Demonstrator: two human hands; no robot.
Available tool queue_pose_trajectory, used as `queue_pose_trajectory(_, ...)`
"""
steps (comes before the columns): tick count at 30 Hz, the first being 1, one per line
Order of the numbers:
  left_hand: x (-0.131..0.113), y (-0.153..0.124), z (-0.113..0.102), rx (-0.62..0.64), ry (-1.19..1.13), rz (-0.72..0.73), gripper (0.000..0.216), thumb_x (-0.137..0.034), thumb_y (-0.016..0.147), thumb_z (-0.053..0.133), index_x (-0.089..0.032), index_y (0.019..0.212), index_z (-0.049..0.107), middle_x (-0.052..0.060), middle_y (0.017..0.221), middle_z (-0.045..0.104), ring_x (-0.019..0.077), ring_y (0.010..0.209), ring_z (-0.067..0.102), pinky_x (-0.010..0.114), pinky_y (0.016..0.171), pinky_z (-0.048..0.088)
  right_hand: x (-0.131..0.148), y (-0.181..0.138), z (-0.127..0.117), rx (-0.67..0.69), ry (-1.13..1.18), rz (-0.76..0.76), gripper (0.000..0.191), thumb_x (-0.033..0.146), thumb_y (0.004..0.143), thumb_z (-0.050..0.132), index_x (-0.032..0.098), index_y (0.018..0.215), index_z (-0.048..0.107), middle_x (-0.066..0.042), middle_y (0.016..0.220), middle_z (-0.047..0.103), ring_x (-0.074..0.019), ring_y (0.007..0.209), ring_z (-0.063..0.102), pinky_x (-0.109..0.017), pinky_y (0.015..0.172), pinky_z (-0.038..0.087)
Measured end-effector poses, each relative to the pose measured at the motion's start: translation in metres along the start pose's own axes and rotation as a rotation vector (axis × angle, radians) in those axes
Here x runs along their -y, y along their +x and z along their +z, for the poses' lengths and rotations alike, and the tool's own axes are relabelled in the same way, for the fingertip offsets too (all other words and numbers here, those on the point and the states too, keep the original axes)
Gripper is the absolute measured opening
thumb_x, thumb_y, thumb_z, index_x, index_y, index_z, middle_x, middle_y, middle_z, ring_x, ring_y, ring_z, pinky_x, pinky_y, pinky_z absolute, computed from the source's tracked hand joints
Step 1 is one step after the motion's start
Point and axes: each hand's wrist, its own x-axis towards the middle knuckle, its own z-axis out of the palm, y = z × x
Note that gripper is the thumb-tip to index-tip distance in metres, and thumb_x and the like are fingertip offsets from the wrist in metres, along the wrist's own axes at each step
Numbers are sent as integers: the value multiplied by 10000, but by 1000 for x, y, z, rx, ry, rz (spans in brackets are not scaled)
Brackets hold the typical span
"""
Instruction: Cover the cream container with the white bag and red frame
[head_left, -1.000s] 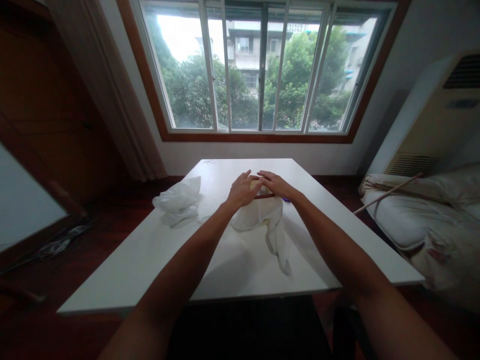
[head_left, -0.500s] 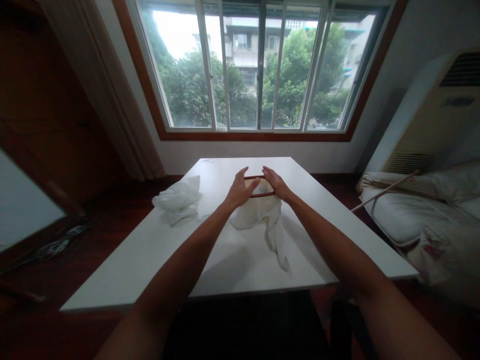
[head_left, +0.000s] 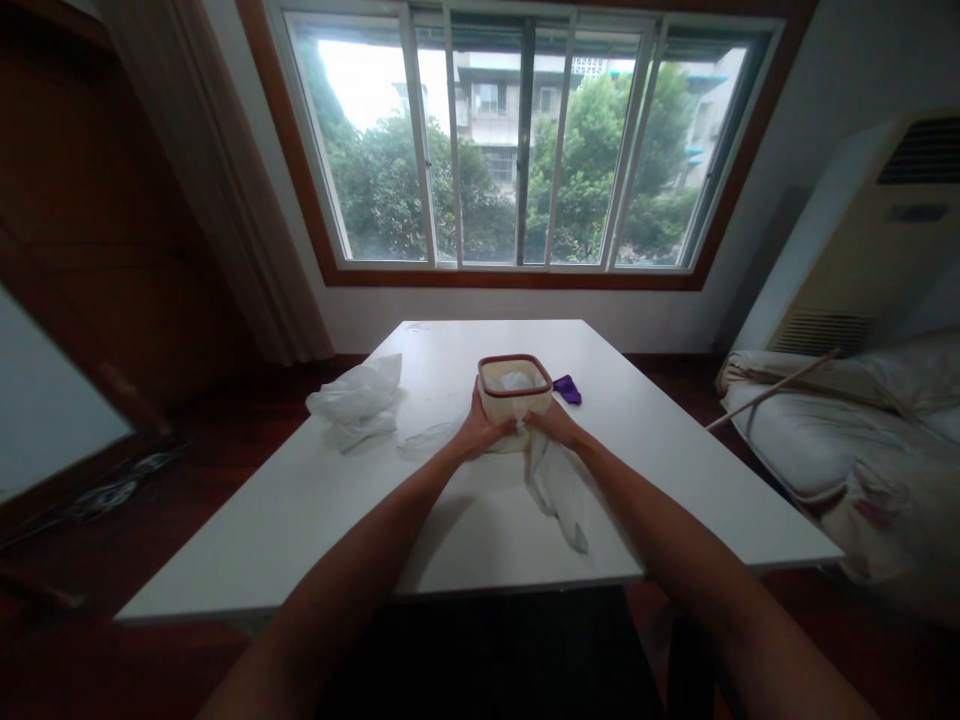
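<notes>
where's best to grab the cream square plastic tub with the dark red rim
Probably the side walls of the cream square plastic tub, just under its dark red rim, one hand from each side: it stands upright, open-topped, flat-walled. The left hand and right hand rest at its near base.

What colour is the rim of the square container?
Dark red, on the cream square plastic container; head view.

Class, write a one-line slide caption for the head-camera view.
Left hand and right hand clasp the near base of a red-rimmed tub on a white table, beside a white cloth and purple scrap.
</notes>
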Motion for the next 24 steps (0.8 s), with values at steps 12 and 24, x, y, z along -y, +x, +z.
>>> queue_pose_trajectory(12, 4, -7, 3, 6, -43, -3, 1171, -460, 596, 894, -174, 1495, 199, 242, 1460, 446, 362, 1281, 515, 542, 1057, 447, -22, -1, -2, -50, 43, 49, 786, 582, 590, 832, 156, 1211, 607, -158, 1245, 670, -314, 1129, 625, -513, 1022, 488)
queue_pose_trajectory(24, -5, -7, 3, 6, -58, -43, 1137, -456, 576, 903, -173, 1458, 243, 230, 1427, 481, 356, 1243, 540, 533, 1038, 455, -13, -3, -3, 4, 8, 32, 766, 568, 626, 827, 146, 1223, 600, -163, 1285, 645, -314, 1171, 602, -485, 1018, 499)
